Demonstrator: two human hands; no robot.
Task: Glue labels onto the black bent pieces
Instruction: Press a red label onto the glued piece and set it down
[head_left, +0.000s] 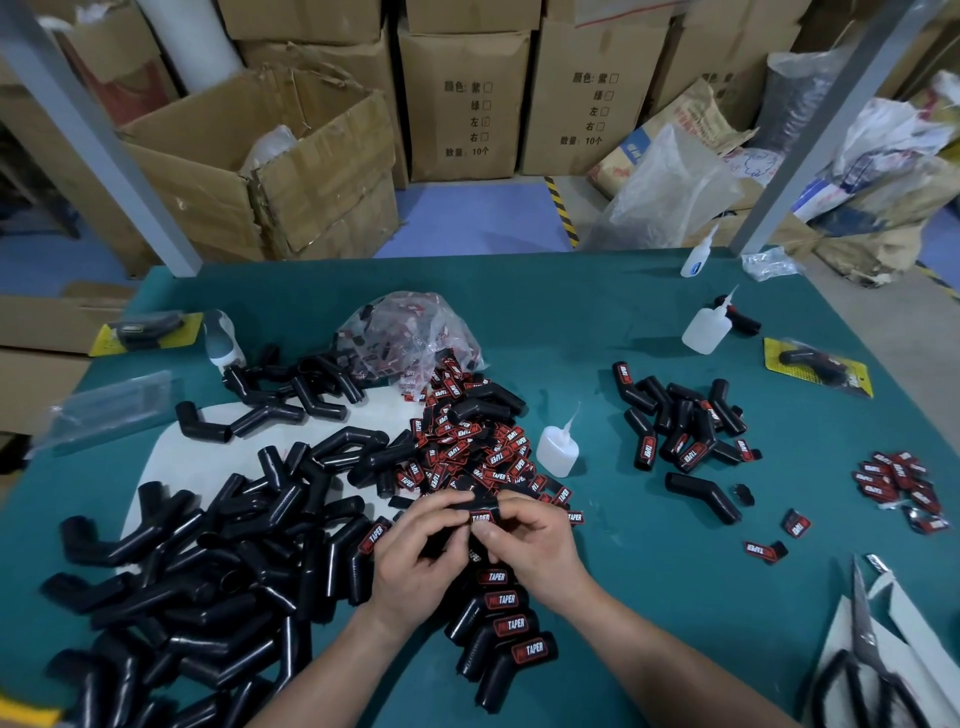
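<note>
**At the near middle of the tabletop: label meets bent piece**

At the near edge, just right of the forearms, a row of labelled black pieces (511, 623) lies label-up on the green felt-like tabletop (649, 571). Steel scissors (862, 649) lie at the near right corner.

Just beyond, the left hand (415, 551) curls round a black bent tube piece of rubbery-looking plastic (470, 500). The right hand (535, 545) pinches a small red-and-black "TAPER" label (480, 518) against it with thumb and fingertips.

The piece looks light and fairly stiff, and its gloss is probably slick. It is best held round one leg, below the bend, so the other leg stays free for the label. The label looks thin and floppy, so take it by its edges and keep wet glue off the fingers.

To the left, a heap of bare black pieces (208, 571) crowds close against the left hand, leaving little room. Right of the hands the tabletop lies open for setting down.

Farther off, loose labels (467, 452) pile just beyond the fingers. A white squeeze glue bottle (558, 447) stands upright beside them, easily knocked. Farther right sits a smaller pile of finished pieces (680, 421). Beyond the tabletop's far edge, cardboard boxes (462, 98) stack up.
</note>
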